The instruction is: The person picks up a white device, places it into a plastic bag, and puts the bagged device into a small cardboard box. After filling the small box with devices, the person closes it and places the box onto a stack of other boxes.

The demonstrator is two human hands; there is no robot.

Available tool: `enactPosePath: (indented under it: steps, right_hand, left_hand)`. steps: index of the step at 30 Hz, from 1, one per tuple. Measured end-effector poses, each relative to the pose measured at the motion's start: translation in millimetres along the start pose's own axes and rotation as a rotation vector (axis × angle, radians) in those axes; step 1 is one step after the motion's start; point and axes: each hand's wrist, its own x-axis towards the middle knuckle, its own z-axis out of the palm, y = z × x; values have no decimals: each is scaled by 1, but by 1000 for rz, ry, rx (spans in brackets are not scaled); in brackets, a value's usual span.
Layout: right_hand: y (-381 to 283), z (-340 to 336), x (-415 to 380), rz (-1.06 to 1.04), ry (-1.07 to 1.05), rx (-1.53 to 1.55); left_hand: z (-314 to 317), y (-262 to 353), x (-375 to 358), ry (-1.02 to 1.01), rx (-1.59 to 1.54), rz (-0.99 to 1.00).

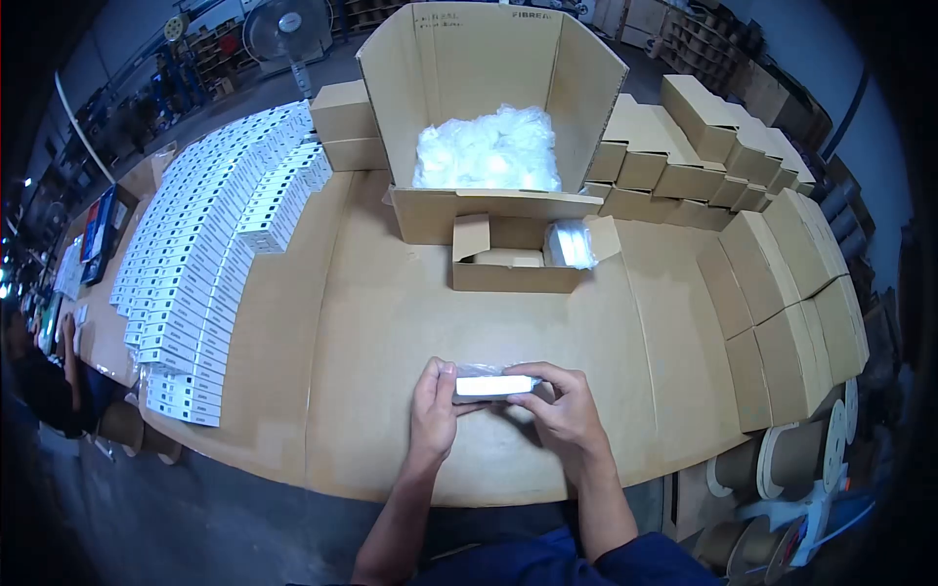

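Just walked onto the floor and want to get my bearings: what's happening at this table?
A person holds a small white item in clear plastic wrap between both hands, left hand and right hand, above a cardboard-covered table. Ahead sits a small open carton with a wrapped piece inside, and behind it a big open box holding plastic-wrapped pieces. Rows of white boxes lie to the left; closed brown cartons are stacked on the right.

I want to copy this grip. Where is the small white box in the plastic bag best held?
By its two short ends, one hand from each side: the small white box lies flat and long, as left hand and right hand hold it.
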Motion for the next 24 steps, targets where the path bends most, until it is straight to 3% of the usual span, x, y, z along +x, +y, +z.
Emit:
enactPosePath:
  steps: [4, 10, 13, 15, 19, 22, 24]
  right_hand:
    - [1, -5, 2, -19, -24, -44]
    - [1, -9, 8, -201, -16, -207]
    - [-13, -10, 13, -334, 13, -408]
    - [-24, -12, 17, -398, -7, -548]
    - [-43, -21, 21, -472, -236, -859]
    - [-44, -26, 27, -458, -292, -817]
    - [-43, -34, 36, -512, -206, -782]
  left_hand:
    - [11, 24, -8, -22, 76, 21]
    - [-11, 21, -4, -326, 258, 125]
    - [-13, 23, 0, -286, 272, 58]
    - [-14, 23, 4, -308, 347, 140]
    - [-17, 30, 14, -366, 444, 187]
    - [-17, 31, 22, -393, 413, 202]
    - [-11, 37, 27, -363, 289, 153]
